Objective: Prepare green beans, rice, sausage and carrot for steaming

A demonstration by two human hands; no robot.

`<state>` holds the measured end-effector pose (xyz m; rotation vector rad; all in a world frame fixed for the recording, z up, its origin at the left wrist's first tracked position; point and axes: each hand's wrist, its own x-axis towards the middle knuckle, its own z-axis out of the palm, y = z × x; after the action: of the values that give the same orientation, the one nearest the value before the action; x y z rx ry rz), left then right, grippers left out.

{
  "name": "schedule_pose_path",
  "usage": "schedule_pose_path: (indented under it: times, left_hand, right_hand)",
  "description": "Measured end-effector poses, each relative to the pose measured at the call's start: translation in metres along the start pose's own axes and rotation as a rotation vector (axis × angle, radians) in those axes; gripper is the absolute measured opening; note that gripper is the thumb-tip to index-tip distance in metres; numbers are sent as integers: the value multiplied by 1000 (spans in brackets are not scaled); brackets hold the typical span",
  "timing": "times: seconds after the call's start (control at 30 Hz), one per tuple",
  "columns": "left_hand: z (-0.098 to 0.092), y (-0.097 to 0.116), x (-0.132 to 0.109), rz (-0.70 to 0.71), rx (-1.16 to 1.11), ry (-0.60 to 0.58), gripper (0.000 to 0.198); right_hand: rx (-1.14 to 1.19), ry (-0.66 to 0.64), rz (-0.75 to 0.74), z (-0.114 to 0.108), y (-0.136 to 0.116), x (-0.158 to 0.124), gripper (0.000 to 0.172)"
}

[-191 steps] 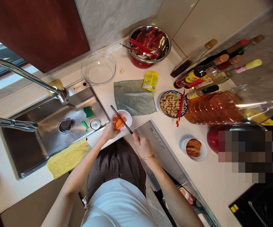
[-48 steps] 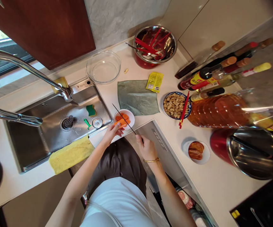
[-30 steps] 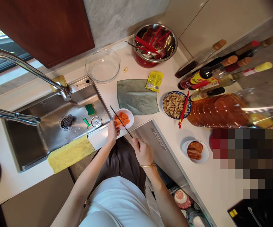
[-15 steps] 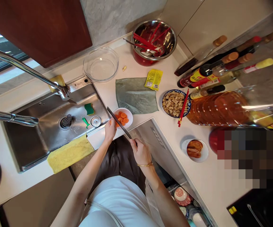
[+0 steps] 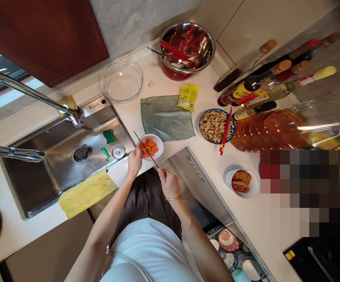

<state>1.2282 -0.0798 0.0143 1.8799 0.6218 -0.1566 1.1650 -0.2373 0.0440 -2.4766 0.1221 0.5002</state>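
My right hand (image 5: 170,184) is closed round the handle of a knife (image 5: 150,157), whose thin dark blade runs up and to the left. My left hand (image 5: 134,161) is closed on a piece of carrot (image 5: 143,153), mostly hidden by the fingers and the blade. The knife crosses over a white plate (image 5: 160,141) at the counter's edge. Several orange carrot slices (image 5: 151,143) lie on that plate, just beyond both hands. Seen from above, the blade is nearly edge-on.
Left is a steel sink (image 5: 58,172) with a green sponge (image 5: 109,136); a yellow cloth (image 5: 87,194) drapes its front edge. Beyond the plate lie a grey-green cloth (image 5: 166,119) and a glass dish (image 5: 121,80). A blue-rimmed bowl (image 5: 215,125) with red chopsticks and several bottles (image 5: 252,92) stand right.
The knife blade has turned from showing its flat side to nearly edge-on. My right hand has shifted slightly left, and the whole view has moved a little.
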Motion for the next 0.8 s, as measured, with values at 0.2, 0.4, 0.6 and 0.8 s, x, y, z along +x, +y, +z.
schedule_pose_path:
  times: [0.2, 0.4, 0.6, 0.8]
  left_hand:
    - [-5, 6, -4, 164, 221, 88, 21]
    - [-8, 8, 1, 33, 98, 37, 29]
    - [-9, 7, -3, 185, 222, 75, 19]
    - [-8, 6, -4, 77, 166, 17, 31]
  right_hand:
    - [94, -8, 10, 6, -2, 6, 64]
    - [77, 6, -3, 9, -4, 11, 64]
    - [109, 9, 5, 9, -6, 13, 64]
    - [72, 8, 12, 7, -7, 11, 64]
